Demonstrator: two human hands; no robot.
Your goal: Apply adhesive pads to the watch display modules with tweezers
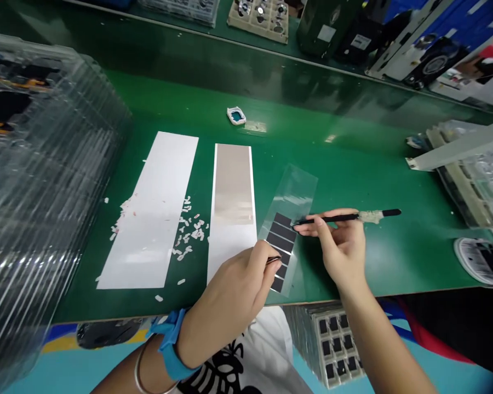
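My right hand (345, 249) holds a slim black pen-like tool (340, 218) with pale wrapping near its back end. The tool's tip points left, at the upper part of a row of black rectangular stickers (280, 236) on a clear film strip (298, 186). Over the lower left edge of that strip, my left hand (240, 279) is closed in a pinch. A short dark thin piece (273, 259) shows between its thumb and finger; its kind is hard to make out. Part of the sticker row is hidden behind this hand.
Left of the film lie a strip with a beige panel (233, 183) and a white sheet (156, 219), with small white scraps (197, 232) around. Stacked clear trays (82, 164) rise at the left. A small square frame part (236, 115) lies farther back; a white bracket (456, 148) juts in at right.
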